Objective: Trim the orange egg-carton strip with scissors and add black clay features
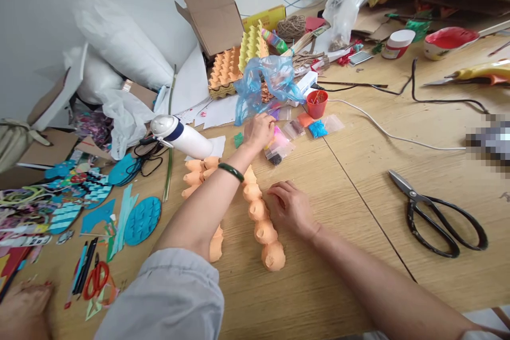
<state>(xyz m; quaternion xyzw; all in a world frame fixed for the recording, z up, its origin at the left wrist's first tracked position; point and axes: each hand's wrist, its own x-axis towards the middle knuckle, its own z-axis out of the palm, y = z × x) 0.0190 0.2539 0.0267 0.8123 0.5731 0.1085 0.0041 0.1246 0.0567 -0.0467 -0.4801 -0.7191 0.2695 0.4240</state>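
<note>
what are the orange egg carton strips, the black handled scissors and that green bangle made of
The orange egg carton strips look like moulded paper pulp: matte, slightly rough, soft-edged cups. The black-handled scissors seem to have bare steel blades, grey with a slight sheen; the handles could be painted metal or plastic. The green bangle is dark and glossy, perhaps jade, glass or resin; the look leaves that open.

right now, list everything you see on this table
pale wooden table: 1, light brown, under everything
moulded orange egg-carton cup strips: 2, orange, centre, one under left forearm
crumpled translucent plastic bag: 1, blue, beyond left hand
red plastic cup: 1, red, right of bag
white bottle with navy band: 1, white, left of left hand
black-handled metal scissors: 1, black, right
red-handled scissors: 1, red, near left
left hand: 1, beside small plastic bags, green bangle on wrist
right hand: 1, touching nearer strip
</note>
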